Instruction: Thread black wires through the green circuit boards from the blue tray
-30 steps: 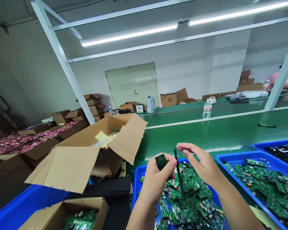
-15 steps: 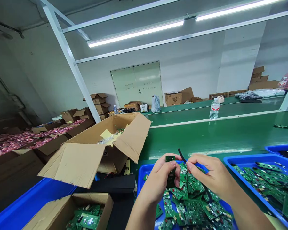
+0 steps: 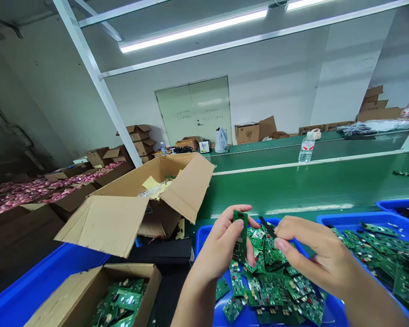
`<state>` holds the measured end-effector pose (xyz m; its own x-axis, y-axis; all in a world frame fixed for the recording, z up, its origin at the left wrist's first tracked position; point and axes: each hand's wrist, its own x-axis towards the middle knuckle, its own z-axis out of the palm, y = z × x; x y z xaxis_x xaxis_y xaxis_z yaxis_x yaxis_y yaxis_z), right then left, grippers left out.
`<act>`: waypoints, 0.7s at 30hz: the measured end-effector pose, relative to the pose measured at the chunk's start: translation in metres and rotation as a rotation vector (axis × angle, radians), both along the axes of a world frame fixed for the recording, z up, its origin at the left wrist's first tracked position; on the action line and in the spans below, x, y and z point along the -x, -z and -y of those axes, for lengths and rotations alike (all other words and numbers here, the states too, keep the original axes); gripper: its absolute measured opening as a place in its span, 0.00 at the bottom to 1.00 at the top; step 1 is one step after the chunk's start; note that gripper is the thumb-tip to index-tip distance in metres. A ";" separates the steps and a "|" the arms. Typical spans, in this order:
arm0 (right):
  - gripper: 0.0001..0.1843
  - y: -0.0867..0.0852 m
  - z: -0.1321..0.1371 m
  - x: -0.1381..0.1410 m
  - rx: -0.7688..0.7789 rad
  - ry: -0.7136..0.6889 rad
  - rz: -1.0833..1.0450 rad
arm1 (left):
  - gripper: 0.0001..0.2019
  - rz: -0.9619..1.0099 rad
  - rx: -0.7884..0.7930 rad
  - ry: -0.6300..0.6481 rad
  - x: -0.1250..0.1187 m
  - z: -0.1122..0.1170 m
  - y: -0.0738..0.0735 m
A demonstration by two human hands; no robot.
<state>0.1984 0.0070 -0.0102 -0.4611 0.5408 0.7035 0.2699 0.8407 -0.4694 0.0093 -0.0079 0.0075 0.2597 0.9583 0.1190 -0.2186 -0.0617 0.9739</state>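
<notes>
Just above a heap of boards, the left hand [image 3: 221, 247] pinches a narrow green circuit board [image 3: 240, 236] and stands it nearly upright, the thumb pressed on its near face and the fingers curled behind it. The board has a dark green surface with small dark components toward its lower end; finer detail is too blurred to make out. The right hand [image 3: 313, 254] hangs over the heap, its fingers curled and drawn close together near the thumb, though whether they pinch anything I cannot tell. A thin black strip [image 3: 266, 227] sits at the top of the heap, between the hands. That pile of green circuit boards [image 3: 269, 286] lies jumbled in a blue plastic tray [image 3: 204, 238] at 6 o'clock. At 3 o'clock, a second blue tray [image 3: 361, 219] holds more green boards, with a third blue tray [image 3: 397, 204] of dark parts behind it. An open cardboard carton [image 3: 187, 181] stands at 10 o'clock, and a smaller cardboard box [image 3: 132, 270] of green boards sits at 8 o'clock. Ahead at 12 o'clock runs a green conveyor bench [image 3: 293, 186], with a plastic water bottle [image 3: 306, 150] on its far side at 1 o'clock.
</notes>
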 end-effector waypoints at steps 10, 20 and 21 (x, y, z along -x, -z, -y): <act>0.13 -0.003 -0.002 0.010 -0.136 0.054 0.108 | 0.19 -0.023 0.050 0.114 -0.005 0.001 0.002; 0.12 -0.004 -0.004 0.012 -0.121 0.078 0.113 | 0.17 -0.046 0.025 0.121 -0.007 0.001 0.000; 0.11 -0.004 -0.004 0.011 -0.121 0.083 0.115 | 0.17 -0.050 0.021 0.118 -0.007 0.001 0.000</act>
<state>0.1869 0.0107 -0.0067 -0.5000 0.4946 0.7109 0.3867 0.8620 -0.3278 0.0163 -0.0092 0.0076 0.3757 0.9230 0.0833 -0.1748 -0.0177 0.9845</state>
